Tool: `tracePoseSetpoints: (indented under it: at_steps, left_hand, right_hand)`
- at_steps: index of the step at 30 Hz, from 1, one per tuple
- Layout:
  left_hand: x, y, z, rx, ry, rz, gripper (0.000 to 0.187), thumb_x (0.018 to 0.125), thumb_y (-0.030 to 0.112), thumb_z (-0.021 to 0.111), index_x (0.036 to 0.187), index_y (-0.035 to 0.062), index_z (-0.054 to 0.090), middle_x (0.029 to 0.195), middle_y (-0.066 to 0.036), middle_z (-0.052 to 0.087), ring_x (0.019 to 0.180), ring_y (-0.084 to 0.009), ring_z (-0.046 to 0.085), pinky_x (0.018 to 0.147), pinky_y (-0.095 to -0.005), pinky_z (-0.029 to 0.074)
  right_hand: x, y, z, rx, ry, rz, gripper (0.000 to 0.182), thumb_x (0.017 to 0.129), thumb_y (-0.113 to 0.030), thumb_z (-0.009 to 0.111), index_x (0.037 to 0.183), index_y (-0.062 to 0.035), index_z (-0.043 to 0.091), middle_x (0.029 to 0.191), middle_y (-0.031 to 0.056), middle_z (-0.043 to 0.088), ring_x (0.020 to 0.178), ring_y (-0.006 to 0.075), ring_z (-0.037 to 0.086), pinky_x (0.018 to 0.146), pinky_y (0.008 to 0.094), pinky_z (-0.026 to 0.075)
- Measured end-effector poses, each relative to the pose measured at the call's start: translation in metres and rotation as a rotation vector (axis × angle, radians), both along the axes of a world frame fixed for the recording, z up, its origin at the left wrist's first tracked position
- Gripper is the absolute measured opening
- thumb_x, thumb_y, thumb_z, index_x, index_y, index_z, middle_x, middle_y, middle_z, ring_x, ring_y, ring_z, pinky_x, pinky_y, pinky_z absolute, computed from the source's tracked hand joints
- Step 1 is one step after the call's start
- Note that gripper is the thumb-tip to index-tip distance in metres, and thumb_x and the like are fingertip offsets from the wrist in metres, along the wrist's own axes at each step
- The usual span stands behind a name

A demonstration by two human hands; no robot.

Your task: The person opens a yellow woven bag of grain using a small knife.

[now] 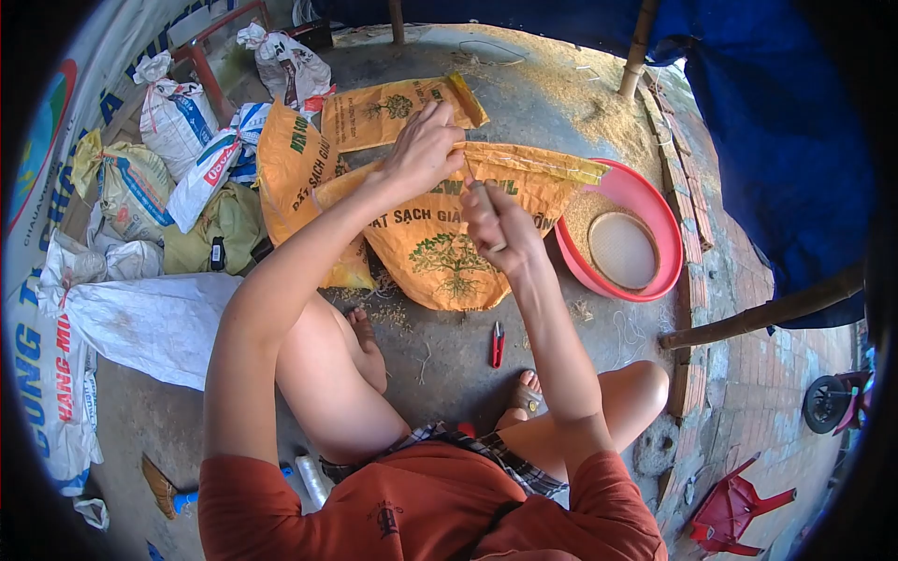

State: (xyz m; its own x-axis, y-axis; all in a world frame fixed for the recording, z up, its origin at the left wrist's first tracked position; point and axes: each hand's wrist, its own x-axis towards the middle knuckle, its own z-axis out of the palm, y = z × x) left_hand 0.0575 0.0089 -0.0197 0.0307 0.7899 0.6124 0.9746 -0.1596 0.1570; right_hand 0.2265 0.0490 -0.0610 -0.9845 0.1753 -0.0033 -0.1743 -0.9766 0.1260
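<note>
A full orange sack (440, 220) printed with a tree stands in front of me, its top edge folded over in a long strip. My left hand (426, 150) pinches that top edge near its left part. My right hand (505, 224) is closed round the wooden handle of an awl (478, 194). The awl's thin metal shaft points up at the sack's edge, close to my left fingers; its tip is hidden. Red thread snips (498, 345) lie on the floor below the sack.
A pink basin (673, 266) holding grain and a round sieve (623, 251) stands right of the sack. More orange bags (379, 117) lie behind and left. White sacks (154, 309) crowd the left. Wooden poles (767, 318), a blue tarp and a red stool (730, 510) are right.
</note>
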Motion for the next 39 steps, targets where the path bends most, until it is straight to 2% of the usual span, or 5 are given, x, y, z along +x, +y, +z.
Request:
tracePoseSetpoints:
  at_steps: [9, 17, 22, 33, 39]
  left_hand:
    - [-0.002, -0.003, 0.002, -0.063, -0.085, 0.005, 0.022, 0.068, 0.012, 0.065, 0.084, -0.0032, 0.066, 0.085, -0.014, 0.048, 0.088, -0.0265, 0.047, 0.078, -0.0366, 0.042]
    - [-0.017, 0.002, -0.008, -0.055, -0.191, -0.016, 0.023, 0.068, 0.015, 0.068, 0.086, 0.0005, 0.066, 0.085, -0.012, 0.047, 0.083, -0.0271, 0.050, 0.075, -0.0340, 0.041]
    - [-0.017, 0.000, -0.005, -0.053, -0.157, 0.014, 0.025, 0.066, 0.019, 0.068, 0.084, 0.0013, 0.067, 0.087, -0.013, 0.048, 0.090, -0.0276, 0.048, 0.081, -0.0356, 0.040]
    - [-0.036, -0.004, -0.006, -0.220, -0.291, -0.094, 0.025, 0.073, 0.022, 0.068, 0.087, 0.0015, 0.065, 0.094, -0.010, 0.052, 0.096, -0.0245, 0.051, 0.085, -0.0329, 0.040]
    - [-0.029, -0.005, 0.001, -0.299, -0.288, 0.001, 0.030, 0.075, 0.032, 0.069, 0.085, 0.0034, 0.065, 0.096, -0.010, 0.054, 0.098, -0.0257, 0.051, 0.087, -0.0343, 0.038]
  right_hand:
    - [-0.002, -0.022, 0.010, 1.567, -0.779, -0.414, 0.020, 0.093, -0.016, 0.037, 0.100, -0.0005, 0.046, 0.068, 0.0081, 0.053, 0.051, 0.0142, 0.051, 0.038, 0.0301, 0.042]
    - [0.002, 0.003, -0.007, 0.262, -0.039, -0.037, 0.018, 0.094, -0.016, 0.033, 0.104, -0.0066, 0.046, 0.074, 0.0030, 0.049, 0.047, 0.0077, 0.041, 0.036, 0.0167, 0.038]
    - [-0.005, -0.030, -0.007, 2.296, -1.133, -0.923, 0.017, 0.086, -0.015, 0.051, 0.092, 0.0008, 0.050, 0.069, 0.0212, 0.060, 0.065, 0.0394, 0.059, 0.056, 0.0439, 0.044]
    - [0.003, 0.004, -0.007, 0.375, -0.200, -0.015, 0.031, 0.097, -0.026, 0.030, 0.107, -0.0020, 0.046, 0.072, 0.0067, 0.052, 0.043, 0.0087, 0.041, 0.036, 0.0187, 0.033]
    - [-0.002, -0.019, 0.001, 1.083, -0.605, -0.283, 0.025, 0.094, -0.024, 0.040, 0.102, -0.0009, 0.048, 0.070, 0.0059, 0.052, 0.040, 0.0087, 0.043, 0.033, 0.0202, 0.032]
